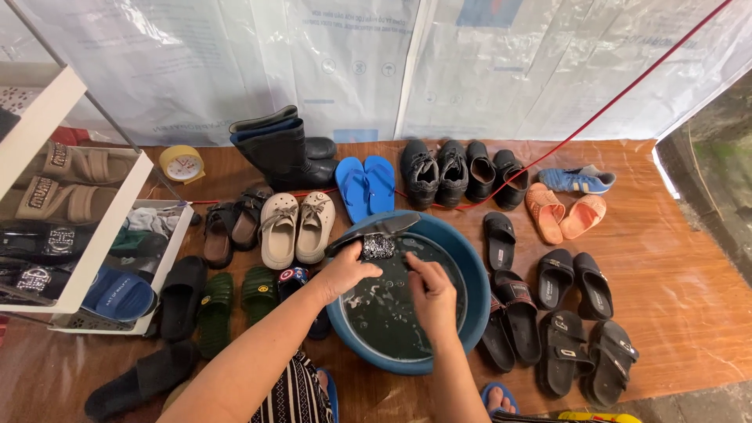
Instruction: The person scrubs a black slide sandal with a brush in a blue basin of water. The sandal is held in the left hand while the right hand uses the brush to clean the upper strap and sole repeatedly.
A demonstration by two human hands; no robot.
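A blue round basin point(475, 276) of dark soapy water sits on the brown floor in front of me. Over it, my left hand point(345, 272) grips a black sandal point(374, 236) by its sole, tilted above the water. My right hand point(430, 291) is closed near the sandal's strap end, fingers bunched against it; whether it holds a brush or cloth is hidden. My bare toes point(497, 399) in a blue slipper show below the basin.
Many shoes ring the basin: black rubber boots point(282, 153), blue flip-flops point(366, 185), beige clogs point(296, 227), black leather shoes point(458, 172), orange slippers point(562, 213), black sandals point(572, 329). A white shoe rack point(74, 235) stands at left, a yellow clock point(182, 164) beside it. A red cord point(611, 102) crosses.
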